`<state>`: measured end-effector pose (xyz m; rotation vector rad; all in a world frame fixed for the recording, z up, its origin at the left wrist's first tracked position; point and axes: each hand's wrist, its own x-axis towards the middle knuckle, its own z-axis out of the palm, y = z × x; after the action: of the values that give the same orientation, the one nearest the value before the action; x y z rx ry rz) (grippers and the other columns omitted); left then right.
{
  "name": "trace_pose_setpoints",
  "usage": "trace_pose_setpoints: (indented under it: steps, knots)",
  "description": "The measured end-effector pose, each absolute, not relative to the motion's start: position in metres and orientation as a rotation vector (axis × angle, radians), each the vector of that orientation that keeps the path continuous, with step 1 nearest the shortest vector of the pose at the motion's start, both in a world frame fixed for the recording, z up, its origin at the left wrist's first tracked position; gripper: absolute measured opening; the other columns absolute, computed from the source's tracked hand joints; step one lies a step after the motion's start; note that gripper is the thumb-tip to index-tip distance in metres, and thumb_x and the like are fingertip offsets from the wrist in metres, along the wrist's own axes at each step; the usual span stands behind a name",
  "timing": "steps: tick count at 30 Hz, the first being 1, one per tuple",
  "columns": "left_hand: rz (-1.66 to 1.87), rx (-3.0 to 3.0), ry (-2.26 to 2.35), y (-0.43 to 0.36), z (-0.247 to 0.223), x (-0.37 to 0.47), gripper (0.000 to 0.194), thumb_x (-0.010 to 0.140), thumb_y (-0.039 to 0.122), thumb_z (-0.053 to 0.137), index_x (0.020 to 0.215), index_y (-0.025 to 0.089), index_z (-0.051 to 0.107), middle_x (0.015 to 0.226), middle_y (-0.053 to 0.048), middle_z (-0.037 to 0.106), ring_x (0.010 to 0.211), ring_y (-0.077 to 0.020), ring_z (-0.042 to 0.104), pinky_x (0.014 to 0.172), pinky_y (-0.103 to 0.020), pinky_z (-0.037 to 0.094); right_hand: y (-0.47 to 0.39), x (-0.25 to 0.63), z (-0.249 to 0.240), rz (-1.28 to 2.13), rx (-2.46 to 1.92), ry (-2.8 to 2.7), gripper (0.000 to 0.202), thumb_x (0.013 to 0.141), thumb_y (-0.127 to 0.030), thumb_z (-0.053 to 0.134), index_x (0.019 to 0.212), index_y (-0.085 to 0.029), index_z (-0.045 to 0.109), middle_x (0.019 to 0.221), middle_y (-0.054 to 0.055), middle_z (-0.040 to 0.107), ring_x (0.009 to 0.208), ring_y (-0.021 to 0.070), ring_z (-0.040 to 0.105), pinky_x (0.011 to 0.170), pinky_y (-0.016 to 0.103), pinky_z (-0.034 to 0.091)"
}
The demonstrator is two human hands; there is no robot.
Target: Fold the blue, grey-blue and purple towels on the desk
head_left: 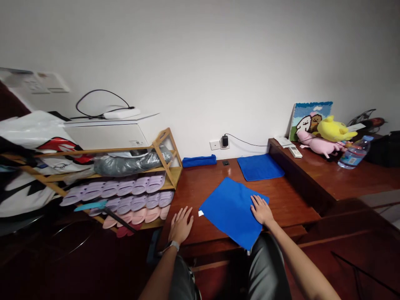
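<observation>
A blue cloth [231, 208] lies spread flat and turned at an angle on the brown wooden desk [193, 187], with one corner hanging over the front edge. A small white tag sticks out at its left corner. My right hand [261, 209] rests on the cloth's right side, fingers stretched out. Left of the cloth, my left hand [181, 225] lies flat on the bare wood, fingers apart, not touching the cloth. Against the wall sits a folded blue cloth [199, 161] in a narrow strip. Another blue cloth [260, 167] lies flat at the back right.
A wooden rack [171, 166] with rows of slippers [125, 187] stands at the left. On the raised right-hand surface are a plastic bottle [354, 154], plush toys [334, 129], a remote [295, 152] and a picture [312, 116]. A black charger [225, 141] is plugged into the wall.
</observation>
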<state>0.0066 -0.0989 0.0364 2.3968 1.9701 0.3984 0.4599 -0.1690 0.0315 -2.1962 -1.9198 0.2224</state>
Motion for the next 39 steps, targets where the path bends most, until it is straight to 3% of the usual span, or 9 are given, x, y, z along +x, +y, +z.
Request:
trace_pose_setpoints:
  steps: [10,15,18,21,23,29,35,39]
  knots:
    - [0.440,2.449,1.966,-0.106,0.040,0.006,0.055,0.103,0.035,0.042,0.154,0.031,0.062,0.165,-0.004,0.058,0.156,-0.0281,0.048,0.131,-0.053,0.033,-0.152,0.477,0.042,0.239,-2.096,-2.088,0.067,0.108,-0.043,0.031,0.170,-0.019,0.039,0.176,0.010,0.038,0.165,0.0256,0.030,0.135,0.049,0.023]
    - [0.338,2.356,2.023,-0.090,0.076,0.038,0.048,0.101,0.029,0.041,0.129,0.016,0.078,0.138,-0.019,0.074,0.136,-0.0364,0.064,0.119,-0.052,0.045,-0.134,0.507,0.047,0.312,-1.965,-2.148,0.066,0.104,-0.044,0.040,0.167,-0.027,0.045,0.176,0.005,0.041,0.166,0.0253,0.028,0.135,0.049,0.022]
    - [0.298,2.239,1.995,-0.051,0.093,0.093,0.049,0.106,0.038,0.039,0.114,0.015,0.081,0.123,-0.020,0.079,0.125,-0.0345,0.070,0.111,-0.045,0.048,-0.130,0.520,0.046,0.175,-2.174,-1.744,0.066,0.102,-0.038,0.036,0.163,-0.020,0.053,0.170,0.013,0.049,0.158,0.0299,0.042,0.130,0.047,0.032]
    - [0.317,2.148,1.968,-0.006,0.091,0.156,0.052,0.106,0.048,0.043,0.118,0.013,0.079,0.127,-0.023,0.078,0.124,-0.0345,0.070,0.107,-0.043,0.049,-0.126,0.529,0.042,0.228,-2.434,-1.240,0.068,0.101,-0.042,0.031,0.150,-0.010,0.065,0.147,0.028,0.066,0.130,0.0389,0.068,0.111,0.053,0.052]
    - [0.335,2.055,1.970,0.015,0.084,0.189,0.050,0.103,0.049,0.050,0.122,0.011,0.077,0.127,-0.026,0.078,0.123,-0.0366,0.071,0.104,-0.045,0.050,-0.122,0.532,0.039,0.338,-2.489,-1.136,0.067,0.100,-0.048,0.034,0.139,-0.010,0.073,0.131,0.031,0.074,0.111,0.0407,0.077,0.096,0.053,0.059]
    - [0.504,1.836,1.872,0.042,0.070,0.218,0.033,0.095,0.051,0.062,0.101,0.021,0.074,0.121,-0.021,0.079,0.124,-0.0400,0.070,0.103,-0.051,0.050,-0.109,0.535,0.035,0.468,-2.467,-1.043,0.046,0.095,-0.053,0.049,0.110,-0.021,0.078,0.105,0.022,0.083,0.095,0.0363,0.081,0.076,0.042,0.060]
    - [0.838,1.694,1.502,0.042,0.066,0.213,0.030,0.093,0.051,0.063,0.104,0.023,0.062,0.112,-0.010,0.076,0.105,-0.0240,0.075,0.091,-0.035,0.057,-0.123,0.534,0.032,0.381,-1.961,-0.896,0.033,0.086,-0.055,0.054,0.104,-0.028,0.060,0.103,0.009,0.081,0.094,0.0293,0.079,0.078,0.036,0.060]
    - [0.999,1.699,1.199,0.031,0.063,0.214,0.032,0.089,0.056,0.068,0.093,0.024,0.069,0.106,-0.007,0.078,0.105,-0.0259,0.074,0.099,-0.040,0.058,-0.136,0.558,0.032,0.235,-1.736,-0.968,0.033,0.093,-0.059,0.052,0.101,-0.028,0.061,0.098,0.006,0.078,0.088,0.0279,0.077,0.081,0.037,0.060]
